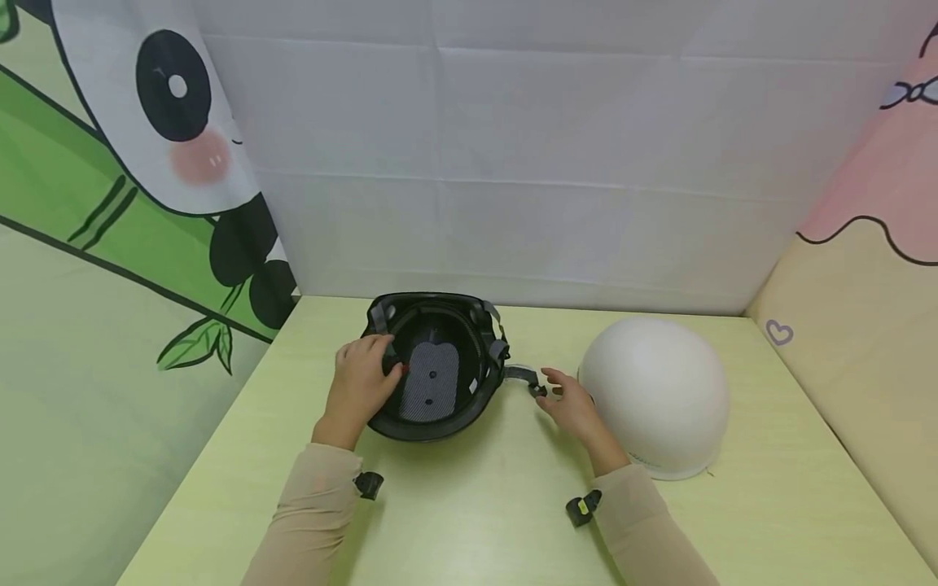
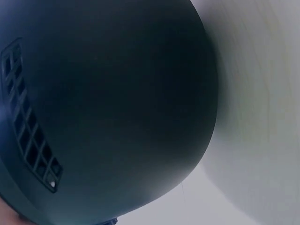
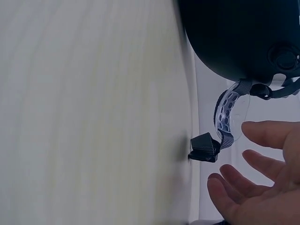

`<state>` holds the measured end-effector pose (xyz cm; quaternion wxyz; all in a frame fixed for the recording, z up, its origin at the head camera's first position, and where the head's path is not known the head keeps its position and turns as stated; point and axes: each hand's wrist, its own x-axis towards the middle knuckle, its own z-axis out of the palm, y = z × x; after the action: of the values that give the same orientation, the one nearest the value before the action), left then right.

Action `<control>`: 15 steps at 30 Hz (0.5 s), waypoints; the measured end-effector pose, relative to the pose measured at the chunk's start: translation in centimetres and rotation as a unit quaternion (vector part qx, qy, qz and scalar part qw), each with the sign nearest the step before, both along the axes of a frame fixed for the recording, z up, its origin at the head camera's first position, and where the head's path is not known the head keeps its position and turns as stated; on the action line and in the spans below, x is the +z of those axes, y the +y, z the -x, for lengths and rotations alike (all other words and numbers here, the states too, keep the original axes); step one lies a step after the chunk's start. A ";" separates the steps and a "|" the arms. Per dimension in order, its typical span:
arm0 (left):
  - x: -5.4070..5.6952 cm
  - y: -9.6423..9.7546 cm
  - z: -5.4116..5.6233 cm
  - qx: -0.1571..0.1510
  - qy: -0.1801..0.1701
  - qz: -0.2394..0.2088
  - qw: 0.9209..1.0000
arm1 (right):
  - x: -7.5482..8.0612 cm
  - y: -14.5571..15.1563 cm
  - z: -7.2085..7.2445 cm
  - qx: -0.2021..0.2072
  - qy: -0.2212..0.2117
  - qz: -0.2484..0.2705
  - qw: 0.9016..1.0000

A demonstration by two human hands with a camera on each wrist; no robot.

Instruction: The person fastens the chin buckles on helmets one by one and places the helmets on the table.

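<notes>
A black safety helmet (image 1: 430, 382) lies upside down on the table, its padded inside facing up. My left hand (image 1: 359, 378) grips its left rim, the thumb reaching over the inside. In the left wrist view the helmet's dark shell (image 2: 126, 108) fills most of the frame, with a slotted vent (image 2: 30, 115) at the left. From the helmet's right side hangs a chin strap with a clear chin cup (image 3: 228, 112) and a black buckle (image 3: 204, 147). Right beside that strap is my right hand (image 1: 573, 407), fingers spread and loosely bent, holding nothing.
A white helmet (image 1: 655, 395) sits dome up on the table to the right, close to my right hand. The pale yellow-green table (image 1: 469, 521) ends at a white cloth backdrop (image 1: 513, 163). Printed cloth walls flank it on both sides.
</notes>
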<state>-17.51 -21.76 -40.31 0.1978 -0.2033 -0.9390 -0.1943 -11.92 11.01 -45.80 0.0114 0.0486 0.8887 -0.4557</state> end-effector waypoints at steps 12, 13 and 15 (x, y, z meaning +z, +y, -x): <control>-0.3 0.3 0.1 0.018 -0.047 0.062 0.997 | -0.3 0.2 0.1 -0.005 -0.002 0.003 1.000; -0.3 0.3 0.2 0.020 -0.049 0.064 0.997 | -0.3 0.2 0.1 -0.005 -0.002 0.003 1.000; -0.4 0.3 0.2 0.026 -0.052 0.067 0.996 | -0.3 0.2 0.1 -0.006 -0.002 0.005 1.000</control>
<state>-17.73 -21.44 -40.75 0.1394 -0.1815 -0.9639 -0.1362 -12.05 11.23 -46.14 0.0106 0.0542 0.8861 -0.4603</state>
